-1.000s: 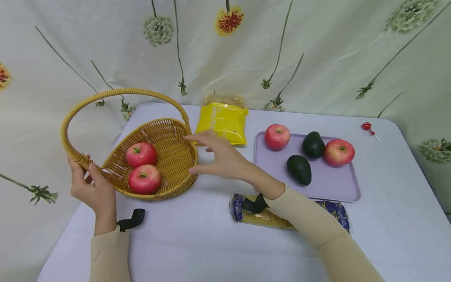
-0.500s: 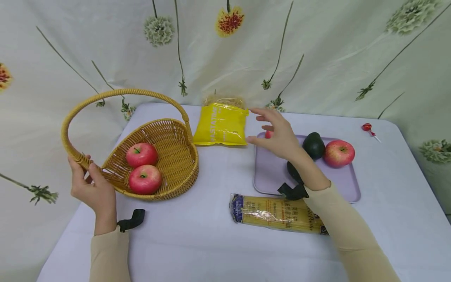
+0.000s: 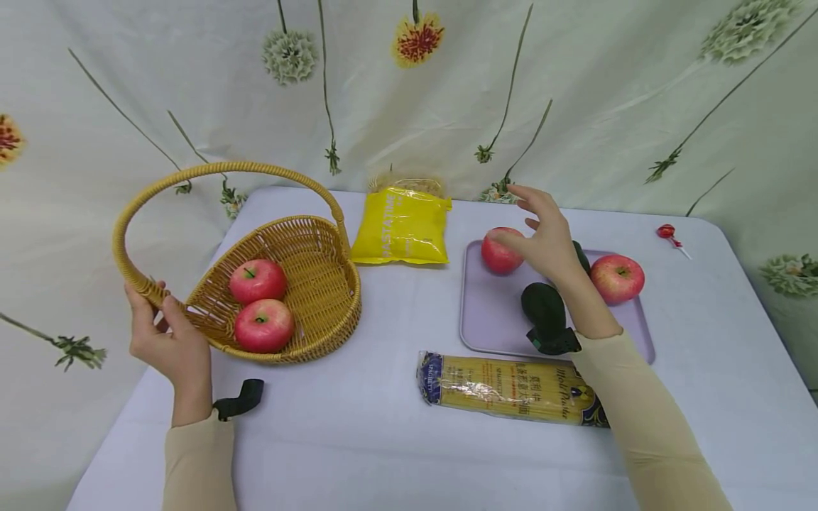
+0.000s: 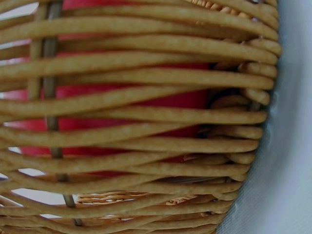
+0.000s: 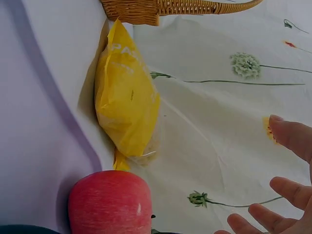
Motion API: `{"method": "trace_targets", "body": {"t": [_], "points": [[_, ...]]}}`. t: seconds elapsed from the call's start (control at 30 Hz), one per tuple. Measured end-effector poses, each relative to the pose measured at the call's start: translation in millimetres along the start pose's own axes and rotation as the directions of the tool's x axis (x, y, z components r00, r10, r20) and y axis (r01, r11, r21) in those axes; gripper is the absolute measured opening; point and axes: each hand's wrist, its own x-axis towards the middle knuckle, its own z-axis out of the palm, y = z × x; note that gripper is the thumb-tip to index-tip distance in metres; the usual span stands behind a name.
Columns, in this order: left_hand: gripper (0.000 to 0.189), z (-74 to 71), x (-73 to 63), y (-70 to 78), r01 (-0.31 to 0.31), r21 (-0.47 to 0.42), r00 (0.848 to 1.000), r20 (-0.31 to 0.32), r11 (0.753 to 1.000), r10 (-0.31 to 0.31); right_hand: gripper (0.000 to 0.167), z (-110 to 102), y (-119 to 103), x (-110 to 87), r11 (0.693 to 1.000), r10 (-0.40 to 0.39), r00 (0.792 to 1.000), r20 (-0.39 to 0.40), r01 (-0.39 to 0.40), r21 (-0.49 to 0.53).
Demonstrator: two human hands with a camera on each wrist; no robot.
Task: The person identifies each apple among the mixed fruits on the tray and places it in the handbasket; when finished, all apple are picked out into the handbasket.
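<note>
At the left, my left hand (image 3: pixel 167 341) grips the wicker basket (image 3: pixel 329 341) where its arched handle meets the rim. Two red apples (image 3: pixel 264 326) lie inside it. The left wrist view is filled by the basket's woven wall (image 4: pixel 146 117), red showing through the gaps. My right hand (image 3: pixel 546 241) hovers over the lilac tray (image 3: pixel 488 323), thumb and fingers spread, holding nothing. Its thumb overlaps an apple (image 3: pixel 500 260) in the head view; contact is not clear. In the right wrist view that apple (image 5: pixel 110 202) sits below the spread fingers (image 5: pixel 292 139).
Also on the tray are an avocado (image 3: pixel 543 306), another avocado (image 3: pixel 580 257) mostly behind my hand, and an apple (image 3: pixel 617 278). A yellow pasta bag (image 3: pixel 405 227) lies at the back. A spaghetti pack (image 3: pixel 505 387) lies in front, a lollipop (image 3: pixel 667 233) far right.
My right hand has moved from beside the basket, past the yellow bag, rightward to above the tray's apple. The left hand keeps its grip on the basket.
</note>
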Motion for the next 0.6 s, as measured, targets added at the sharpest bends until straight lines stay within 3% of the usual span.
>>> {"method": "trace_targets", "body": {"t": [0.23,0.47,0.6], "points": [[0.043,-0.3,0.1,-3.2,-0.025,0.001,1.000,0.002,1.000,0.025,0.074,0,14,0.6,0.999,0.035,0.999,-0.011,-0.035,-0.002],[0.043,3.0,1.6,0.4,0.049,0.026,0.998,-0.028,0.998,-0.048,0.074,4,28,1.1,0.996,0.084,0.996,-0.017,-0.084,0.000],[0.043,3.4,1.5,0.7,0.054,0.035,0.998,-0.030,0.998,-0.053,0.075,7,35,2.2,0.995,0.096,0.995,-0.011,-0.097,-0.001]]}}
